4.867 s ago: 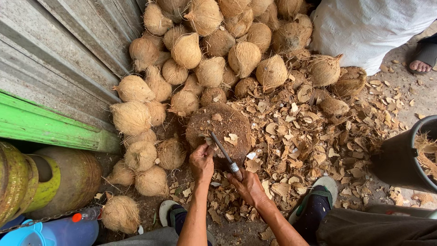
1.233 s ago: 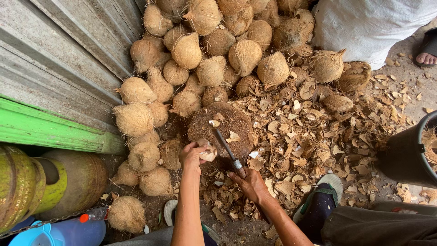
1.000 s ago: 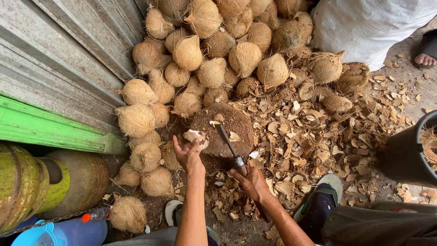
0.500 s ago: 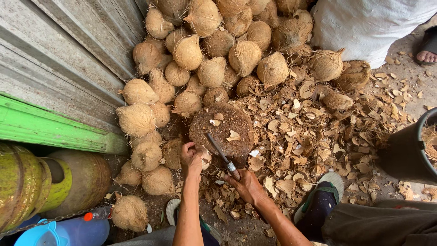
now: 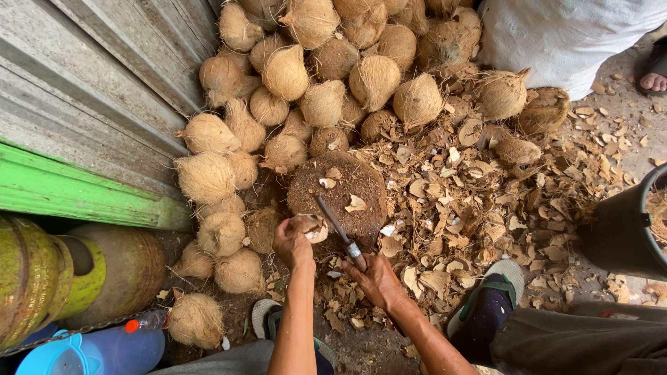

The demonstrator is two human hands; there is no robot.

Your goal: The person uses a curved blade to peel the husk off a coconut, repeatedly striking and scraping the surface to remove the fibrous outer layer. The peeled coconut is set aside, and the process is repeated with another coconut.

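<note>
Hands at work over a round wooden chopping block (image 5: 340, 198) on the ground, seen from above. Compared with a second ago, when the left hand (image 5: 292, 239) was open and spread over the block, it has now closed around a small piece of coconut (image 5: 309, 226) and holds it at the block's near edge. The right hand (image 5: 375, 278) is clamped on the handle of one knife (image 5: 339, 232), whose blade has swung in to lie just beside the held piece; half a second ago it pointed much the same way. By my judgement the piece is being steadied for another cut. Counted: two hands, one knife, one block, one piece in hand. Husked coconuts (image 5: 292, 104) are piled against a grey metal wall (image 5: 104, 90), roughly thirty, though some are hidden. Loose shell chips (image 5: 479, 201) cover the ground, too many to count. One dark bucket (image 5: 625, 229) stands right, one white sack (image 5: 556, 35) above, one yellow-green gas cylinder (image 5: 42, 278) left.
</note>
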